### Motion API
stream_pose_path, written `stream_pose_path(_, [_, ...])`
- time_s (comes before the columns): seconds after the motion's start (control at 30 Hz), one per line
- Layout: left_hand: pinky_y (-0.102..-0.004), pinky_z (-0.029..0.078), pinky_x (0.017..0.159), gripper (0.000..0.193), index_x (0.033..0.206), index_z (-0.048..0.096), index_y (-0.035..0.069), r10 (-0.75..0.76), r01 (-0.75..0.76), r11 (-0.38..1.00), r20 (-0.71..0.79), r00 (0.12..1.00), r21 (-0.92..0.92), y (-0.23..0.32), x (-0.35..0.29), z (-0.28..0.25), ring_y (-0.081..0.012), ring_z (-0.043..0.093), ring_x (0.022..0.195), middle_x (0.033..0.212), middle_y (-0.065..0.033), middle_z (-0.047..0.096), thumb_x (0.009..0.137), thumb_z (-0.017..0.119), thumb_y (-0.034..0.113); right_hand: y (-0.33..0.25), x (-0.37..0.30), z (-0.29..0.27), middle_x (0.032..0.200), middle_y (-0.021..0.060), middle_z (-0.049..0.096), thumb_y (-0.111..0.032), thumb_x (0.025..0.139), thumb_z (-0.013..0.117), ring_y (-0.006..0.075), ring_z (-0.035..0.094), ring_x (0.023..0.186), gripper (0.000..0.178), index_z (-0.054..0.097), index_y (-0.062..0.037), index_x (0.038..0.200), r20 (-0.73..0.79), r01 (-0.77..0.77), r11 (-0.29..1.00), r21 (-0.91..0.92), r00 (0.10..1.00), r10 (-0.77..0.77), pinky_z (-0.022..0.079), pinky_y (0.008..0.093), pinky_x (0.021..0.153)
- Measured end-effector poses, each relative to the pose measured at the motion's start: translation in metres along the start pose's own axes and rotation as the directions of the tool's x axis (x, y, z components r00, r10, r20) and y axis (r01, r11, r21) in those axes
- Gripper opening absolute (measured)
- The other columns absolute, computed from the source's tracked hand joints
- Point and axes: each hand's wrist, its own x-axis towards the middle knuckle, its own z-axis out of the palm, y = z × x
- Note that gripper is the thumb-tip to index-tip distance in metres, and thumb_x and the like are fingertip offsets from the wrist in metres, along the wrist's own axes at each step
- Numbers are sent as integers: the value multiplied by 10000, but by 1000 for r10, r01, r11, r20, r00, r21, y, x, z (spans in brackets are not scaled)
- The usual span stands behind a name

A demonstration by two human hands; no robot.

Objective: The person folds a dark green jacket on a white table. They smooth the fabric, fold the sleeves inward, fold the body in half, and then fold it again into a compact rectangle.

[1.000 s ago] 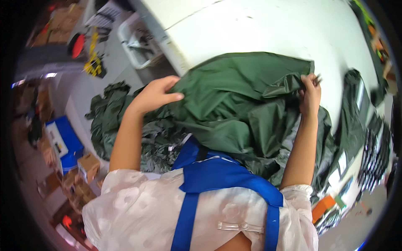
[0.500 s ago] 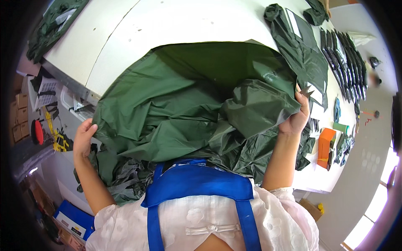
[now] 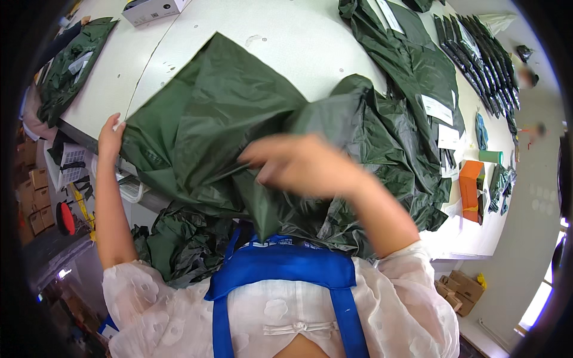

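Note:
A large sheet of dark green coated fabric (image 3: 209,107) is spread over the table's near side, its far part rising to a folded point. At its left corner my left hand (image 3: 110,137) is closed, pinching the edge between thumb and fingers. My right hand (image 3: 304,164) passes over the fabric's middle, smeared by motion, so whether its fingers hold anything cannot be made out. Crumpled fabric of the same green (image 3: 382,137) lies to the right of it, and more (image 3: 188,241) bunches against my blue apron (image 3: 283,271).
Folded green pieces with white labels (image 3: 439,110) lie at the right. Beyond are a row of black packets (image 3: 477,59), an orange box (image 3: 470,191) and a green roll (image 3: 490,157). A white box (image 3: 154,11) stands far left, near another person's hand (image 3: 85,20) on green fabric.
My right hand has swung left from the fabric's right edge to its middle; the pointed metal blades beside it no longer show. My left hand has risen, and the open sheet has folded over.

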Motion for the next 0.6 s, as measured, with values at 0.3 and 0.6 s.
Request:
stream_pose_path(0.3, [-358,458,880,755,1261,501,-34,-114,223,956,458,881,-191,246,-17,81,-239,556,1055,1227,-167,551,811,646,555,254,-117,-249,1217,262,569,-538,695,732,399,510,1185,927,391,4,1365,-953,-908,360,-216,276,123,418,426,985])
stream_pose_path(0.6, [-333,506,778,321,1033,618,-46,-122,694,620,829,546,-366,190,-75,52,-182,615,825,940,-95,652,843,704,197,276,-177,-296,930,128,674,-336,923,552,273,606,850,373,639,4,1050,-977,-619,785,16,157,144,457,347,797])
